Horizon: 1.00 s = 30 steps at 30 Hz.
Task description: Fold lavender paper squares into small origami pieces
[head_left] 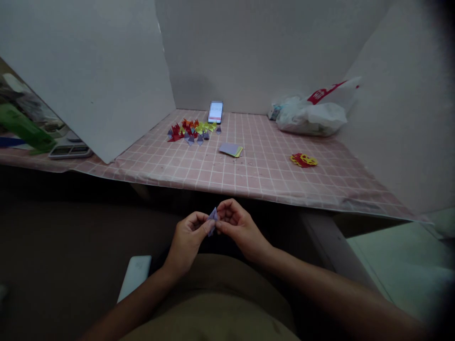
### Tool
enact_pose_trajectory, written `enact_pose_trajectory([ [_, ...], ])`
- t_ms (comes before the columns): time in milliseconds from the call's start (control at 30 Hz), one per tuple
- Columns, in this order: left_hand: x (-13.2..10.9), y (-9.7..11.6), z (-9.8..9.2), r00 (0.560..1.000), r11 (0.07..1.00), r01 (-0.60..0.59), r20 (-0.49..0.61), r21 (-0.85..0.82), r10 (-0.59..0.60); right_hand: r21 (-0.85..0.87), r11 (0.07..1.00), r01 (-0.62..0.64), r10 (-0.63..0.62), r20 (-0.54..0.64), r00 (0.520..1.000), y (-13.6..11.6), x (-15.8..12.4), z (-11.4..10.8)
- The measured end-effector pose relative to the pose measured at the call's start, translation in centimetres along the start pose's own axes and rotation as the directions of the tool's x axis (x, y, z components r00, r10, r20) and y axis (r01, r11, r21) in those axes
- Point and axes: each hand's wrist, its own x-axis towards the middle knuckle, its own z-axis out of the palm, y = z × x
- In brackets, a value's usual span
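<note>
– Gripping what?
– Pinching folded purple paper narrowly between thumb and fingers of left hand and right hand alike.
– Holding it where?
– Holding it between shirt front and near edge of checked table, facing paper stack on top.

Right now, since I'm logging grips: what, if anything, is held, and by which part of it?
A folded purple paper: the left hand pinches its left side, the right hand its right side.
</note>
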Motion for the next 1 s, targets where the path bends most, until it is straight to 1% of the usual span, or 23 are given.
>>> enact_pose_trajectory([
  [100,0.0,0.1,0.1,1.0,1.0,0.012,0.003,0.005,-0.012,-0.025,1.0,-0.016,0.017,0.022,1.0,0.0,0.1,-0.3],
  [200,-0.1,0.4,0.2,0.999,0.999,0.039,0.037,0.034,-0.04,-0.111,0.993,-0.044,0.048,0.03,0.998,-0.1,0.3,-0.6],
  [300,-0.1,0.6,0.3,0.995,0.996,0.059,0.071,0.065,-0.064,-0.172,0.983,-0.066,0.067,-0.001,0.998,-0.1,0.3,-0.8],
  [400,0.0,0.6,0.2,0.992,0.993,0.062,0.106,0.104,-0.073,-0.174,0.984,-0.045,0.039,-0.038,0.998,-0.2,0.3,-0.8],
  [467,0.1,0.6,0.2,0.991,0.99,0.058,0.115,0.127,-0.073,-0.186,0.982,-0.039,0.032,-0.04,0.999,-0.3,0.3,-0.8],
  [633,0.3,0.6,0.0,0.988,0.986,0.061,0.13,0.153,-0.081,-0.212,0.974,-0.08,0.08,-0.012,0.997,-0.6,0.6,-1.0],
  [700,0.4,0.6,-0.3,0.99,0.987,0.057,0.121,0.15,-0.076,-0.218,0.973,-0.08,0.073,-0.037,0.997,-0.6,0.6,-1.1],
  [800,0.6,0.4,-0.7,0.996,0.987,0.039,0.079,0.154,-0.051,-0.218,0.974,-0.07,0.055,-0.072,0.996,-0.7,0.7,-1.1],
  [1000,1.0,-0.1,-1.6,1.0,0.989,0.006,0.003,0.147,-0.006,-0.229,0.971,-0.074,0.062,-0.06,0.996,-1.0,0.6,-0.8],
])
